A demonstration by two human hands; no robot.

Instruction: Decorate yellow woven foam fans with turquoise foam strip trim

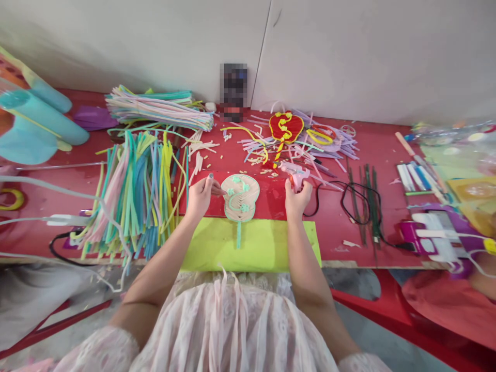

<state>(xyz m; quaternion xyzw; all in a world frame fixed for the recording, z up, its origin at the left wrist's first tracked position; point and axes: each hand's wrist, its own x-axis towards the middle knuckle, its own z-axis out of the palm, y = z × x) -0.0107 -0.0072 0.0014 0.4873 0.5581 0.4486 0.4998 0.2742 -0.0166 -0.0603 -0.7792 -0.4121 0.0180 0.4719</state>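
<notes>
My left hand (200,196) reaches toward a small fan-shaped craft piece (241,199), thumb raised and fingers stretched out. Its fingertips meet the left edge of the piece. Cream pipe cleaners form the lobed face, with mint-green trim, a curved stem and little flowers on it; a mint handle points toward me. In my right hand (297,199) is a pink hot glue gun (295,174), held to the right of the craft piece. The piece lies flat, its face partly over a glossy red sheet (271,199) and its handle over a lime-green sheet (251,245).
Bundles of pastel pipe cleaners (132,191) spread on the left. A red-and-yellow fan (285,128) lies at the back among cut scraps. A black cable (354,204) loops at right, by dark thin sticks (371,206) and a purple-white power strip (434,235).
</notes>
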